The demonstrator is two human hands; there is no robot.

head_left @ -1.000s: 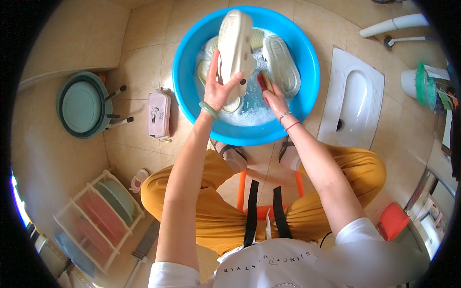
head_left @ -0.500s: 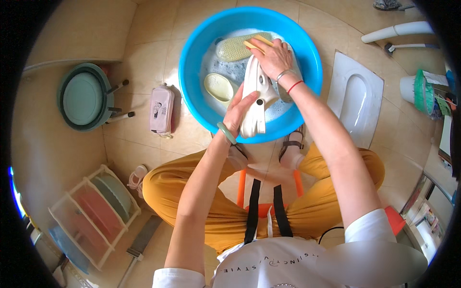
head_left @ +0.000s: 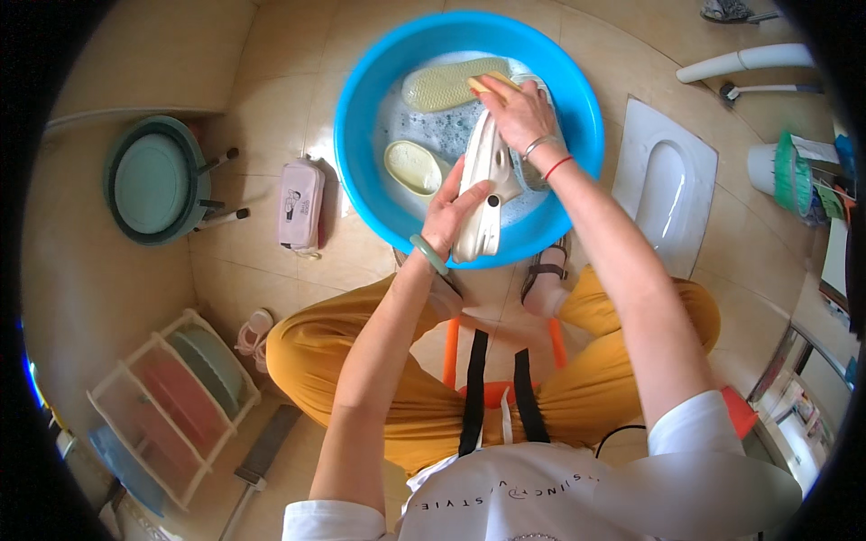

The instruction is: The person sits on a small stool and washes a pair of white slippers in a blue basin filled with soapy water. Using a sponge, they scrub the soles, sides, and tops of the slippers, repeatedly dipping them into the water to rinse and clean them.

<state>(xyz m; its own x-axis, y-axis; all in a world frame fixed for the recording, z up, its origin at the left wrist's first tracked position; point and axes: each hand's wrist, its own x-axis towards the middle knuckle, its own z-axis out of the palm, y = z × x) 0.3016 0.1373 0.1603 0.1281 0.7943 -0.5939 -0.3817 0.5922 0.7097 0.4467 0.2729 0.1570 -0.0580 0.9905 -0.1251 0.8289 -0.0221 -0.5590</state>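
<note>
A white clog (head_left: 487, 194) with holes and a dark round rivet is tilted over the near part of the blue basin (head_left: 361, 194). My left hand (head_left: 454, 209) grips its left side, the thumb lying across the upper. At the clog's far end my right hand (head_left: 525, 115) is closed around a narrow yellow-tan bar (head_left: 493, 83), largely hidden by the fingers. Beyond, a pale green shoe (head_left: 449, 86) lies sole up in sudsy water (head_left: 451, 129). Another pale clog (head_left: 413, 168) floats to the left, its opening upward. A further shoe (head_left: 534, 173) is partly hidden under my right wrist.
Right of the basin is a white squat toilet (head_left: 672, 180). A pink pouch (head_left: 300, 206) lies on the tiles to the left, near a grey-green folding tub (head_left: 153, 185). At lower left stands a white rack (head_left: 176, 406) with basins. A bin (head_left: 785, 171) is at far right.
My right hand and the yellow-tan bar have shifted slightly right and nearer me along the clog. The clog has turned a little in my left hand, which keeps its grip.
</note>
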